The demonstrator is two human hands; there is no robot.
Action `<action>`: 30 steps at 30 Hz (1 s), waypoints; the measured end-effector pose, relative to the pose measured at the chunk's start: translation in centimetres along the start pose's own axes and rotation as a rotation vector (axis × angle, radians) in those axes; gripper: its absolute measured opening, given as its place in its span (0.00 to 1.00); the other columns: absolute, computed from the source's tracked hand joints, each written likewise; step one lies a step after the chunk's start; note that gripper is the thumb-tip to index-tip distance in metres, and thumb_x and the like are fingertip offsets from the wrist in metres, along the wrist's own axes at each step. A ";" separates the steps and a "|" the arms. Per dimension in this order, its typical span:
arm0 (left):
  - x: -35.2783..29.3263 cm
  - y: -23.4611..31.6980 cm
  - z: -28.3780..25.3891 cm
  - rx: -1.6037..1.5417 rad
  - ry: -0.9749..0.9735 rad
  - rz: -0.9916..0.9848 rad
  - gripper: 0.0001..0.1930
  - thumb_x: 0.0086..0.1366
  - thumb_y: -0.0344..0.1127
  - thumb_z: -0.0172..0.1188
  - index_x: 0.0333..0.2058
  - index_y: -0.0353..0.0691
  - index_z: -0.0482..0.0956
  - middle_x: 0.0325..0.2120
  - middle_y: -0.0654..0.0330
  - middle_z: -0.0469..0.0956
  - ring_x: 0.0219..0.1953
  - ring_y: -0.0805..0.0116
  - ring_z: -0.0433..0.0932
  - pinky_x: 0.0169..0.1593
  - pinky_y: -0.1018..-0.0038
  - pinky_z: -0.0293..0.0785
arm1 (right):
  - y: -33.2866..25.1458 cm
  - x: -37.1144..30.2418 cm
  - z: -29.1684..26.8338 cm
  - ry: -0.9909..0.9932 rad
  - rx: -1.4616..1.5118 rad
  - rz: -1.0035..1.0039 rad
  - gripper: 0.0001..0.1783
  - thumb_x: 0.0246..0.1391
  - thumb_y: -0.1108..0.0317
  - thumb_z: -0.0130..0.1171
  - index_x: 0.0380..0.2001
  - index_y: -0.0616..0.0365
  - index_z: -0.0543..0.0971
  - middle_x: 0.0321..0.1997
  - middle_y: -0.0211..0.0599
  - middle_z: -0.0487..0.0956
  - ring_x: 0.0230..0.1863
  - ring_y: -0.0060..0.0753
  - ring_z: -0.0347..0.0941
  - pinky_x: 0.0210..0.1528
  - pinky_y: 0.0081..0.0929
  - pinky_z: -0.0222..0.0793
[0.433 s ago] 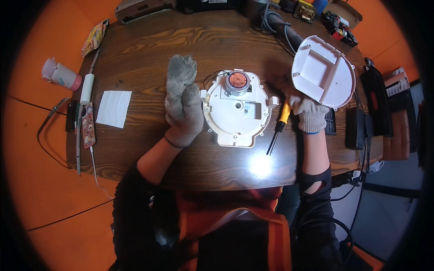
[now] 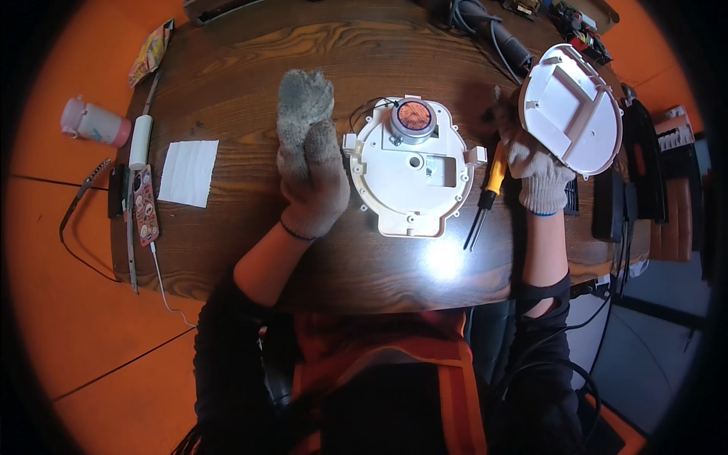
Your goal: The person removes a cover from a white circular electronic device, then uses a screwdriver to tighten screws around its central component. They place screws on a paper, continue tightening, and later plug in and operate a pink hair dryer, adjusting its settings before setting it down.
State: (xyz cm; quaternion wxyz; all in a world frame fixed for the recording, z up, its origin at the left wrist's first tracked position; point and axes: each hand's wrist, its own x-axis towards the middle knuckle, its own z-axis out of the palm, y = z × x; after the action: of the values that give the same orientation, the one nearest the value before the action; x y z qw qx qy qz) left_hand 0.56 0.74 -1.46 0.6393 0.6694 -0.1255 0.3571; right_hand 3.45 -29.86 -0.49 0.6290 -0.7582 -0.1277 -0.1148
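Note:
A round white plastic housing [image 2: 390, 196] lies on the wooden table in front of me, its inner side up. A metal cylinder with a copper-coloured face [image 2: 414, 116] sits at its far end, with a thin dark wire beside it. My left hand [image 2: 312, 152], in a grey knit glove, is just left of the housing with fingers stretched out and nothing in them. My gloved right hand [image 2: 531, 163] holds up a white plastic cover [image 2: 582, 144], hollow side showing; the cover partly hides the fingers. Beside that hand lies a yellow-handled screwdriver [image 2: 494, 179].
To the left lie a white paper sheet [image 2: 189, 173], a patterned phone-like object [image 2: 145, 203] with a white cable, and a white roll [image 2: 140, 142]. A pink-and-white bottle [image 2: 95, 123] stands farther left. A dark hose-like tube [image 2: 509, 47] is at the far right, black boxes [image 2: 609, 208] at the right edge.
My view has shifted slightly, so the table things appear a little higher. The cover in my right hand has moved a bit right, away from the housing. My left hand stays stretched out.

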 end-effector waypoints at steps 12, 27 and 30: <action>-3.3 -6.0 -6.6 -0.131 -0.112 -0.257 0.22 0.65 0.39 0.44 0.57 0.40 0.60 0.51 0.55 0.66 0.50 0.64 0.68 0.53 0.68 0.63 | -0.6 -0.5 0.4 -0.160 1.012 0.144 0.32 0.59 0.47 0.35 0.61 0.52 0.56 0.62 0.41 0.61 0.63 0.40 0.57 0.62 0.32 0.55; -1.5 1.8 -2.6 -0.445 -0.040 -0.399 0.18 0.67 0.35 0.46 0.53 0.38 0.61 0.52 0.56 0.65 0.52 0.68 0.67 0.57 0.73 0.62 | 4.7 -0.2 -0.7 -0.093 1.162 0.240 0.32 0.56 0.49 0.44 0.58 0.60 0.61 0.59 0.48 0.63 0.61 0.39 0.60 0.62 0.30 0.56; -1.3 1.8 -2.4 -0.324 0.016 -0.221 0.18 0.67 0.35 0.44 0.54 0.37 0.61 0.51 0.55 0.66 0.52 0.66 0.67 0.57 0.72 0.61 | 0.9 0.1 0.7 -0.085 1.101 0.168 0.33 0.53 0.51 0.47 0.58 0.60 0.60 0.58 0.47 0.64 0.59 0.39 0.61 0.61 0.30 0.58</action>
State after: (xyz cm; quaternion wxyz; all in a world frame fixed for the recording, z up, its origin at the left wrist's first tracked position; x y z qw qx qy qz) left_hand -2.26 2.34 -1.08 0.7750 0.5644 -0.1021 0.2653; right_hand 3.90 -29.32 -1.42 0.9335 -0.3293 -0.1331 0.0500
